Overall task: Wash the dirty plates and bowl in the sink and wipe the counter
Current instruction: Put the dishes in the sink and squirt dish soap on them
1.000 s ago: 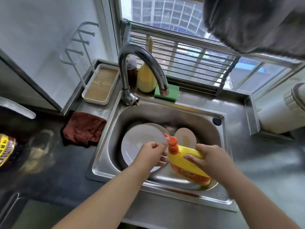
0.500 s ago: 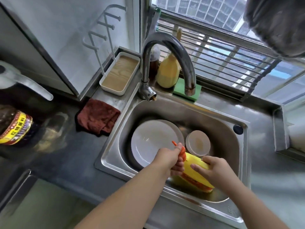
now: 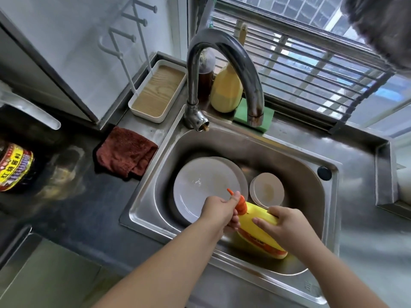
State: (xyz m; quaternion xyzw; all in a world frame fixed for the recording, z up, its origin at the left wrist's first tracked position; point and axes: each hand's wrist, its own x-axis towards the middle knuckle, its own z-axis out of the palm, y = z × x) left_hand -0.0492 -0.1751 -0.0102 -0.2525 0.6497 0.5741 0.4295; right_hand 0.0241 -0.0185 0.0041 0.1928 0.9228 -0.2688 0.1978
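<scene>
Over a steel sink (image 3: 311, 156), a person's right hand (image 3: 287, 223) clasps the body of a tilted yellow detergent bottle (image 3: 258, 234) while the left hand (image 3: 220, 210) pinches its orange cap (image 3: 241, 204), its flip top raised. A hard squeeze now could likely flood the dishes with soap, or the slick bottle could slip and knock the crockery below. The white plates (image 3: 200, 187), stacked at the left of the basin, show a small smear near the top plate's centre; the bowl (image 3: 266, 188) sits just right of them, a brownish stain in its bottom. The tap (image 3: 222, 70) is not running. A dark red cloth (image 3: 125, 151) lies on the table left of the sink, a green sponge (image 3: 241, 113) at its far edge.
</scene>
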